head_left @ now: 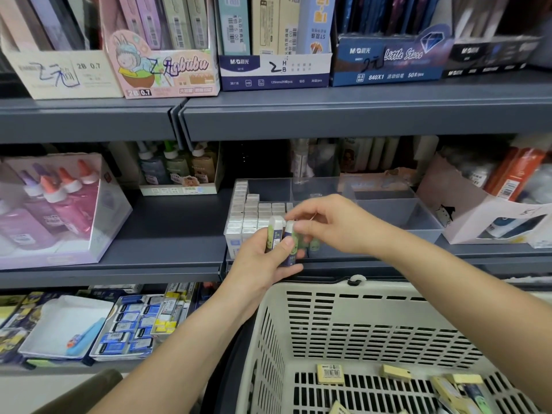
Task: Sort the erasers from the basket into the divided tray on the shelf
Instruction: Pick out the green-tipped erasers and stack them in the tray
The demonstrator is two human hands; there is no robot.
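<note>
My left hand grips a small bunch of green-and-white wrapped erasers upright in front of the clear divided tray on the middle shelf. My right hand reaches in from the right and pinches the top of one eraser in that bunch. The tray's left compartment holds several rows of white erasers; its right compartments look bare. Below, the cream plastic basket holds several loose yellow erasers on its floor.
A clear box of glue bottles stands left of the tray, and a pink-white display box stands to its right. Pencil-lead boxes fill the upper shelf. Blue eraser packs lie on the lower shelf.
</note>
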